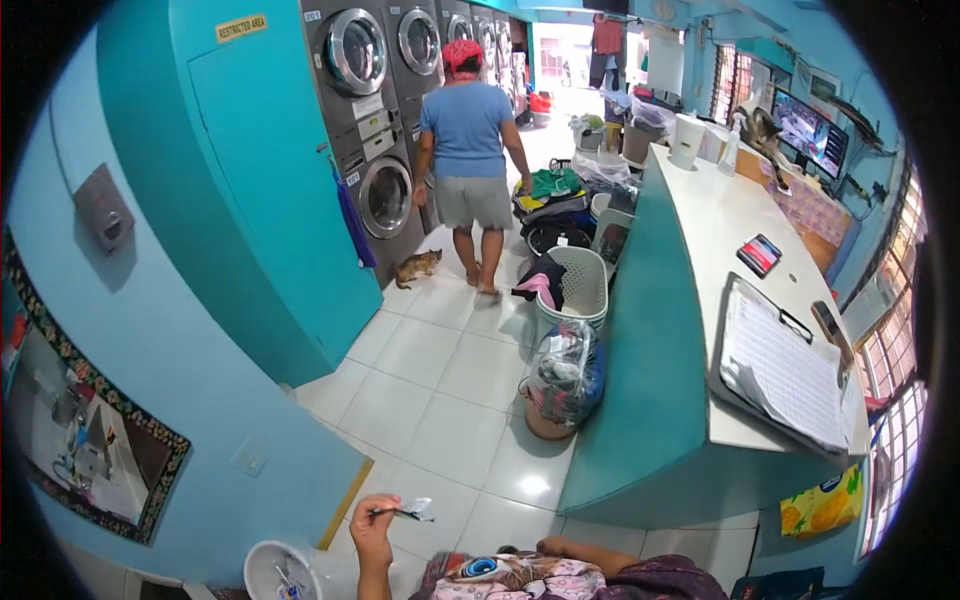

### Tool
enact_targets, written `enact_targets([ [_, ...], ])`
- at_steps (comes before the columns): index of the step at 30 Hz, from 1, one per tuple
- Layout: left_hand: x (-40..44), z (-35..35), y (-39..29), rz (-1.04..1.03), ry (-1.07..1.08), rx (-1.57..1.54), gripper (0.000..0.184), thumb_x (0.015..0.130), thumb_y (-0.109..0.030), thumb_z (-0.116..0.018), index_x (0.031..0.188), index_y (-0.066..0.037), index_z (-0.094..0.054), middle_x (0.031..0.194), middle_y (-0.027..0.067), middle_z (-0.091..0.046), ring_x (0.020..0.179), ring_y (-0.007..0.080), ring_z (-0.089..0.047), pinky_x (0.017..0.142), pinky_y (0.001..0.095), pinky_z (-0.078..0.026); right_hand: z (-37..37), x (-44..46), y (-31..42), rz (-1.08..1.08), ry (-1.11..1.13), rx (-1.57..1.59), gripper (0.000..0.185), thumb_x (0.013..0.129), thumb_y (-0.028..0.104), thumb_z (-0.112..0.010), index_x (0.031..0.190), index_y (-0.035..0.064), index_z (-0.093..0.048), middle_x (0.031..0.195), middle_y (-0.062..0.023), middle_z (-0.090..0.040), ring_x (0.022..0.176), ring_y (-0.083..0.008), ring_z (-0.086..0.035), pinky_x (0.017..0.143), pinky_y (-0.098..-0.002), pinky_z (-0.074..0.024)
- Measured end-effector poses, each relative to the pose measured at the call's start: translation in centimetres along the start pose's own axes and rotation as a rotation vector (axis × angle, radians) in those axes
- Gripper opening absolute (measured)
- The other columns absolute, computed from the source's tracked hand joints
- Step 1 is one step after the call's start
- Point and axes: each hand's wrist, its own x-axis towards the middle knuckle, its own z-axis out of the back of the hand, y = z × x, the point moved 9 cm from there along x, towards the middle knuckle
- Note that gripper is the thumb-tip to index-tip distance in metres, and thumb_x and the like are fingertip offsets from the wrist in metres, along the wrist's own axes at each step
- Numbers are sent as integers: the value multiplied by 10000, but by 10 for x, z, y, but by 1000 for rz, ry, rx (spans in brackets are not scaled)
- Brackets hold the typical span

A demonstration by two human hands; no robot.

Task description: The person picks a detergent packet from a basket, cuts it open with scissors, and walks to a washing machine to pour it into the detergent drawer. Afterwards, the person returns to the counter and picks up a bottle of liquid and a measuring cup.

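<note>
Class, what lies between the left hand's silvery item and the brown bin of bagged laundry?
In the head view, only bare white floor tiles show between the silvery item in the left hand and the brown bin.

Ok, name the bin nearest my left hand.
The round white bin at bottom left, close to your left hand; the others stand farther off, along the teal counter.
</note>
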Motion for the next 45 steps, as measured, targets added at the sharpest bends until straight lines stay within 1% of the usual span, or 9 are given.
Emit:
enact_targets([
  [6,116,-31,35,-10,112,-36,104,732,73,-494,761,-25,-476,784,99,-543,816,189,-531,778,304,-411,55,49,0,37,-44,-45,294,676,292,-542,897,110,-611,857,-166,-595,766,-309,-574,668,-391,-444],
  [12,246,-56,61,-14,266,-62,106,729,70,-485,775,-26,-480,785,101,-535,810,198,-528,779,317,-409,151,105,-47,-344,-155,235,384,690,319,-551,1021,125,-548,998,-104,-577,895,-274,-545,745,-357,-441],
  [18,377,-95,101,80,447,-70,136,724,100,-485,801,-11,-492,818,111,-534,842,198,-530,795,316,-410,275,126,14,489,-253,357,473,731,357,-533,1148,154,-443,1121,-57,-506,994,-223,-495,806,-368,-413],
  [21,435,-123,120,58,519,-124,128,733,92,-484,808,-12,-495,826,112,-533,854,200,-526,796,310,-409,320,112,19,-413,60,1216,568,749,462,-514,1222,188,-361,1215,-25,-407,1093,-169,-408,855,-400,-360],
  [26,535,-172,161,66,527,-124,119,742,85,-480,806,-14,-498,820,107,-538,865,198,-523,798,308,-408,410,158,-3,-191,60,1281,570,743,496,-518,1202,185,-387,1119,-31,-471,969,-183,-478,789,-370,-403],
  [30,618,-212,191,102,435,-105,105,750,69,-477,804,-18,-497,814,101,-539,868,194,-522,799,305,-409,509,257,-106,-187,-306,1274,454,794,420,-497,1107,93,-479,1020,-73,-526,898,-159,-494,733,-341,-426],
  [32,658,-232,197,87,453,-107,104,751,61,-481,808,-25,-494,823,95,-537,868,187,-522,795,299,-408,652,263,-68,-52,-442,704,435,820,379,-482,1090,38,-486,973,-98,-553,847,-165,-514,730,-325,-432],
  [38,773,-275,237,103,375,-116,111,738,58,-466,794,-36,-489,787,80,-537,827,181,-510,794,333,-399,1047,155,213,624,-987,496,206,833,123,-446,978,17,-546,965,-99,-559,919,-197,-508,825,-276,-373],
  [45,928,-330,289,154,487,-213,93,765,50,-489,825,-17,-512,853,91,-540,884,177,-514,786,288,-402,1189,21,404,1524,-1170,-195,128,717,147,-575,830,98,-611,776,-22,-603,772,-170,-545,567,-263,-364],
])
